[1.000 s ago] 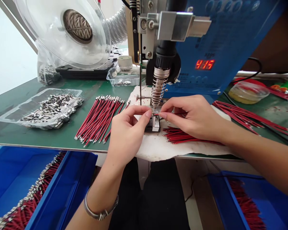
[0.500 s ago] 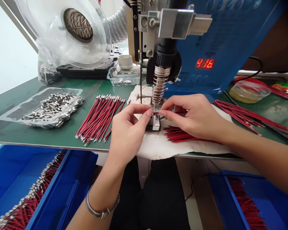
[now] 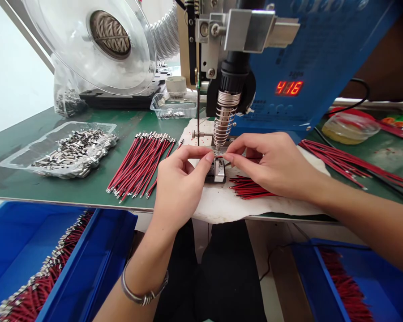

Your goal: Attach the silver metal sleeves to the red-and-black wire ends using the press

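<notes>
My left hand (image 3: pixel 183 185) is closed in a pinch at the left side of a small metal fixture (image 3: pixel 219 171); whatever lies between its fingertips is too small to make out. From the right, my right hand (image 3: pixel 272 163) pinches a thin red-and-black wire, its tip close to the left fingertips. Directly above both sets of fingertips is a soldering iron (image 3: pixel 225 109) with a coiled spring sleeve. Beneath the right hand, a bundle of red-and-black wires (image 3: pixel 250 188) lies on a white cloth (image 3: pixel 215 208).
To the left lie finished-looking wires with metal ends (image 3: pixel 141 165) and a clear tray (image 3: pixel 16 158) of small metal parts. A blue machine (image 3: pixel 322 58) displays 416. More wires (image 3: pixel 342 163) lie right. Blue bins (image 3: pixel 110 241) with wires stand below the table edge. A clear round hood (image 3: pixel 67 49) stands behind.
Both hands hold the same pinch at the fixture. The whole view has shifted very slightly; nothing else has visibly moved.
</notes>
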Action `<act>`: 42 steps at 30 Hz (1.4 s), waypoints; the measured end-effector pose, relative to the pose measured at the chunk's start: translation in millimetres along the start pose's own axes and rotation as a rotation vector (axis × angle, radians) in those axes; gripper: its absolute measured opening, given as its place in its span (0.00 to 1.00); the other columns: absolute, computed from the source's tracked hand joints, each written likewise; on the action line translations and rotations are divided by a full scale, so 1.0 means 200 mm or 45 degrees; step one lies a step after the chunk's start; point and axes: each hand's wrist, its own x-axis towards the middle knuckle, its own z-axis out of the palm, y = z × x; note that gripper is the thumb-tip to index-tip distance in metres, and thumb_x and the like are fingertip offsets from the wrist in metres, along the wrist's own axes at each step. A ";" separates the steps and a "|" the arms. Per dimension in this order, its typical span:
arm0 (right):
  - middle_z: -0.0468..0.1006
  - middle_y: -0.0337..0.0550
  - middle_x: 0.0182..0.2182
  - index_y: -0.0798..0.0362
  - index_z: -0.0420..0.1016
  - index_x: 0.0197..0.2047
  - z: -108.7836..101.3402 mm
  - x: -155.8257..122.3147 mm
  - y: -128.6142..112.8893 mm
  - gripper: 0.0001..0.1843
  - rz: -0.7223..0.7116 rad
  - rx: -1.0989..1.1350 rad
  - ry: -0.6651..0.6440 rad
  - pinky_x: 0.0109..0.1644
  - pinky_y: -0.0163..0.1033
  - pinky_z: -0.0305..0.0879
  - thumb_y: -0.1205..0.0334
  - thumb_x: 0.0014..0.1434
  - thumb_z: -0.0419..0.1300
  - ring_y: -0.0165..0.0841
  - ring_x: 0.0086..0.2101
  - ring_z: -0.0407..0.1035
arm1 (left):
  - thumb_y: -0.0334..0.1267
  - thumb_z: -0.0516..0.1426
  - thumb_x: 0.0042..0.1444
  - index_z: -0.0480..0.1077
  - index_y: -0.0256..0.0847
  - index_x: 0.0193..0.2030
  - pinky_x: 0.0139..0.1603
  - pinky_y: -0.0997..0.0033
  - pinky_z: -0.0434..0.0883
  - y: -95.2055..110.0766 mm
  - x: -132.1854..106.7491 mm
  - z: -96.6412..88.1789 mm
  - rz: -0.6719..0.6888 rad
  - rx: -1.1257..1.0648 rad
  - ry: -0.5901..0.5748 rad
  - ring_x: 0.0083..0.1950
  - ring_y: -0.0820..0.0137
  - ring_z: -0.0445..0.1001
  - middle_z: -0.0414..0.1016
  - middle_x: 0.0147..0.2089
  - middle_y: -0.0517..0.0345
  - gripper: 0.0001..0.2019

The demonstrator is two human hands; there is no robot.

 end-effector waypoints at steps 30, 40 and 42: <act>0.80 0.35 0.26 0.53 0.79 0.35 0.01 0.00 -0.01 0.06 -0.018 -0.011 0.033 0.30 0.36 0.61 0.62 0.64 0.63 0.26 0.22 0.67 | 0.42 0.66 0.58 0.81 0.42 0.38 0.32 0.72 0.69 -0.01 0.00 0.00 -0.018 0.039 0.011 0.37 0.67 0.76 0.80 0.36 0.55 0.07; 0.81 0.35 0.27 0.52 0.79 0.36 0.01 -0.01 0.00 0.06 -0.026 -0.031 0.023 0.30 0.36 0.61 0.63 0.65 0.62 0.26 0.23 0.67 | 0.42 0.66 0.58 0.81 0.42 0.38 0.32 0.72 0.68 0.00 0.00 0.00 -0.025 0.036 0.013 0.36 0.68 0.76 0.80 0.36 0.55 0.07; 0.81 0.35 0.27 0.52 0.78 0.36 0.00 -0.01 0.00 0.06 -0.031 -0.033 0.026 0.30 0.36 0.61 0.63 0.65 0.62 0.26 0.23 0.67 | 0.42 0.66 0.57 0.81 0.42 0.38 0.32 0.72 0.68 0.00 0.00 0.00 -0.023 0.038 0.009 0.36 0.68 0.76 0.81 0.36 0.55 0.07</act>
